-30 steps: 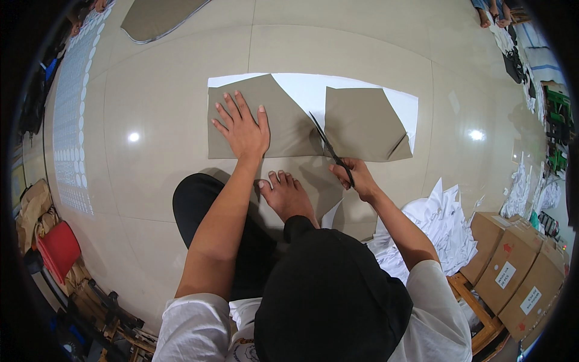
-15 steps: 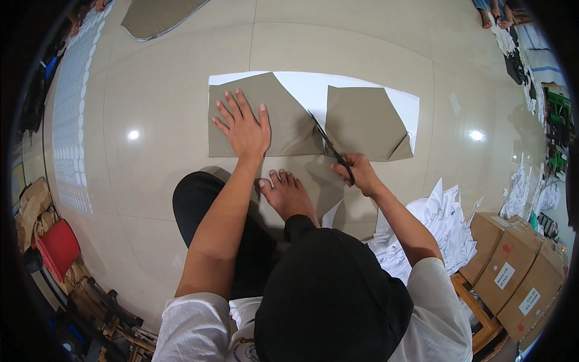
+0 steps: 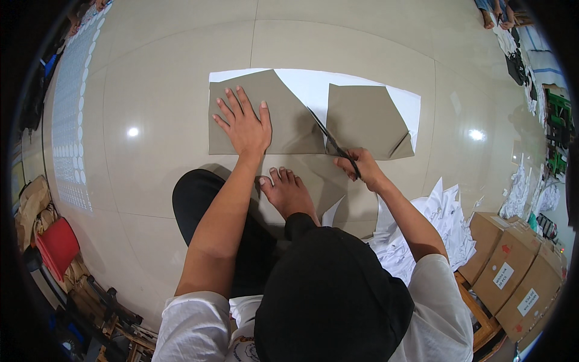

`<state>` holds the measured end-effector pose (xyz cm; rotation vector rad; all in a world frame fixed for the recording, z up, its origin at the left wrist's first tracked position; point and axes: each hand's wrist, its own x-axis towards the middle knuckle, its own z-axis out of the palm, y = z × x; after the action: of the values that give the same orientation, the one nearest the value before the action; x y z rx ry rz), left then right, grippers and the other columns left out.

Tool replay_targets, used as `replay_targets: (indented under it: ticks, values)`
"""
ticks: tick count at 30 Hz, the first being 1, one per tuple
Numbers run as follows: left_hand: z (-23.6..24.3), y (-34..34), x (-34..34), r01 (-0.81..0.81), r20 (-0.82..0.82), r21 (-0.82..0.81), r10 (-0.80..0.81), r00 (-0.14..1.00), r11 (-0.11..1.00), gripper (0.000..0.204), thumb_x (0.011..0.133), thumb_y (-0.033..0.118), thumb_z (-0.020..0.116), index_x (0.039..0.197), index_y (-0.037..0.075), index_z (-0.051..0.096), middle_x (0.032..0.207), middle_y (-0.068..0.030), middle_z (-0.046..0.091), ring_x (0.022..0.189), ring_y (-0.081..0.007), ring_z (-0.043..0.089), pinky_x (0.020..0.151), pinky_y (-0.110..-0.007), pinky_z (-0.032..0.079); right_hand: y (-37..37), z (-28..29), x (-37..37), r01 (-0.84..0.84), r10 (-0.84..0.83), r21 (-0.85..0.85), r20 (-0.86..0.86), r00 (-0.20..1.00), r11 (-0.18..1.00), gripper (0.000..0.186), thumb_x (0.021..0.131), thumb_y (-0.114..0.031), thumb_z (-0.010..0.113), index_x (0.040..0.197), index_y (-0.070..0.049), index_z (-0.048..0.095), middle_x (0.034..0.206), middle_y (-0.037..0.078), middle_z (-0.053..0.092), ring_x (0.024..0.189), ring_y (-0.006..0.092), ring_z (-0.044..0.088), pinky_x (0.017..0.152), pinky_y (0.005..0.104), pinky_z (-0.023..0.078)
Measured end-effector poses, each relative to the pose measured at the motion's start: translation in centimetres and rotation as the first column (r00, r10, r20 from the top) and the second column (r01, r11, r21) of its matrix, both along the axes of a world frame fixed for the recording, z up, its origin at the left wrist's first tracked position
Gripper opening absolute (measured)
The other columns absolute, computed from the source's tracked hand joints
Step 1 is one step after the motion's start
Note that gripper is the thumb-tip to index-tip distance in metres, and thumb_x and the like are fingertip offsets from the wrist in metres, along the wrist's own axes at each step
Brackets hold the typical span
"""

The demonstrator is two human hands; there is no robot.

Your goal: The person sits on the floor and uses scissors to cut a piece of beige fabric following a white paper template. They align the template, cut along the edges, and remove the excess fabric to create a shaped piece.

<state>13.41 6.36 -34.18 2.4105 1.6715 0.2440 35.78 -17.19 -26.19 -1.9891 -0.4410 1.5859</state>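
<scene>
My left hand (image 3: 246,128) lies flat with fingers spread on a taupe fabric panel (image 3: 283,120), pressing it to the floor. In my right hand (image 3: 362,168) are black scissors (image 3: 329,136), their blades pointing up and left along the panel's slanted right edge. A second taupe piece (image 3: 365,117) lies just right of the blades, with a small fold near its lower right corner. White material (image 3: 307,81) shows under and between both taupe pieces. Whether the blade tips touch the fabric I cannot tell.
My bare foot (image 3: 289,193) rests on the floor just below the fabric. White scraps (image 3: 439,220) are heaped at the right, beside cardboard boxes (image 3: 503,271). A white sheet with oval cutouts (image 3: 72,120) lies along the left. Another person's hands (image 3: 503,18) show at the far right.
The fabric appears slightly higher and flatter at its lower edge. My right hand and the scissors have shifted a little up and right. My left hand stays on the panel.
</scene>
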Motion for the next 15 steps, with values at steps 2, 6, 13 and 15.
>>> replay_targets:
  ticks: [2,6,13,15]
  values:
    - [0.0,0.0,0.0,-0.001,-0.006,0.005,0.001,1.000,1.000,0.083,0.115,0.056,0.040,0.180,0.007,0.022,0.187,-0.0212,0.015,0.171,-0.0503,0.008,0.135,-0.071,0.001,0.7,0.4,0.0,0.006,-0.006,0.007,-0.026,1.000,1.000,0.042,0.091,-0.037,0.090,0.075,-0.007,0.066,0.062,0.000,0.055,0.053,0.0096,0.051,0.051,0.0293,0.040]
    - [0.1,0.0,0.0,-0.002,-0.007,-0.006,0.002,1.000,1.000,0.083,0.115,0.056,0.039,0.180,0.007,0.022,0.187,-0.0212,0.015,0.171,-0.0501,0.008,0.135,-0.071,0.001,1.8,0.4,0.0,0.009,-0.008,0.031,-0.031,0.999,0.999,0.042,0.091,-0.038,0.090,0.075,-0.007,0.065,0.062,-0.001,0.054,0.053,0.0098,0.051,0.050,0.0289,0.038]
    - [0.0,0.1,0.0,-0.003,-0.015,-0.014,0.003,1.000,1.000,0.083,0.115,0.056,0.039,0.180,0.007,0.021,0.187,-0.0212,0.015,0.171,-0.0498,0.008,0.135,-0.071,0.001,2.5,0.0,0.0,0.032,-0.031,0.016,-0.064,0.997,0.999,0.040,0.091,-0.035,0.091,0.077,-0.008,0.065,0.062,-0.001,0.056,0.053,0.0089,0.050,0.050,0.0281,0.038]
    - [0.1,0.1,0.0,-0.005,-0.015,-0.014,0.004,1.000,1.000,0.083,0.115,0.056,0.039,0.179,0.007,0.022,0.187,-0.0212,0.015,0.171,-0.0498,0.007,0.135,-0.071,0.001,2.6,0.0,0.0,0.028,-0.027,0.017,-0.059,0.998,0.999,0.040,0.092,-0.034,0.091,0.077,-0.009,0.065,0.062,-0.001,0.055,0.052,0.0085,0.050,0.049,0.0281,0.038]
